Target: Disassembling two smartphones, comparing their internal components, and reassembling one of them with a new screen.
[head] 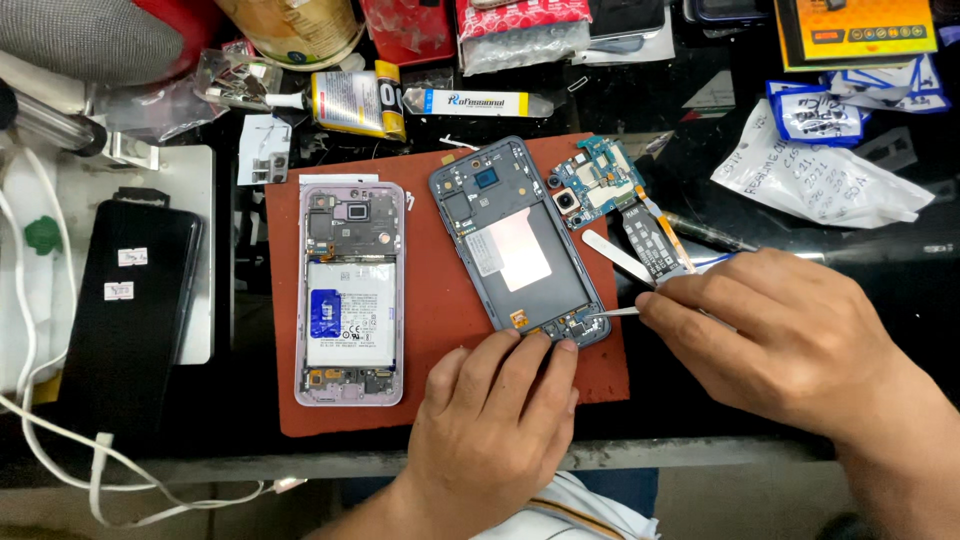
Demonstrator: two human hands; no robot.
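A grey phone frame [515,240] with its back off lies tilted on a red work mat [430,300]. My left hand [490,420] presses its fingertips on the frame's lower end. My right hand [770,335] pinches metal tweezers [612,312], whose tip touches the small board at the frame's bottom right corner. To the left on the mat rests a pink opened phone [350,295] with its white battery showing.
A blue circuit board with camera modules [592,185] and a white plastic pry tool [617,255] sit right of the frame. A black phone [130,310] is at the left. Glue tubes [350,100], parts bags and paper crowd the bench's far side.
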